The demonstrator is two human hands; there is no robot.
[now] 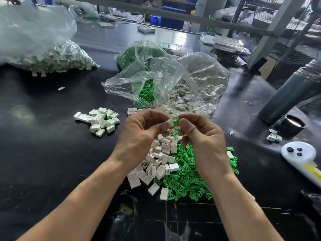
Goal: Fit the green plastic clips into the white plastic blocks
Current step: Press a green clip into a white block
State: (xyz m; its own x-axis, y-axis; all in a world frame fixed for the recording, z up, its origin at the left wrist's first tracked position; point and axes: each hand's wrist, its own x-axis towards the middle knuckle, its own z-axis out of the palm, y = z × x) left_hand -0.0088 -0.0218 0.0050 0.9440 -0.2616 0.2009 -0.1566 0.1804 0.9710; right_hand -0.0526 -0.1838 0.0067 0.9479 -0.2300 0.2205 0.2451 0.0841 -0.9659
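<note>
Right above the loose parts, the left hand (139,134) pinches a white plastic block (169,122) between thumb and curled fingertips, and the right hand (203,141) pinches a green plastic clip (176,121) in the same way, the clip's end touching the block's open side; whether it has entered the block cannot be told. So each grip is pressed together on its own small part, held up off the black worktop (52,153). Beneath the hands lies a heap of white blocks (159,162), and just beside it, toward the right, a spread of green clips (187,180), the two piles touching and partly mixed. To the left of the hands, apart from the heaps, sits a small cluster of blocks with green showing in them (102,119). Beyond the hands stand two open clear plastic bags, one with green clips (144,66) and one with white blocks (199,84), side by side and touching. A larger clear bag of white and green parts (43,49) lies at the far left. At the right, a dark grey cylinder (288,94) lies tilted, near a black round cap (293,125), and a white handled tool with dark buttons (300,153) rests near the worktop's right edge.
</note>
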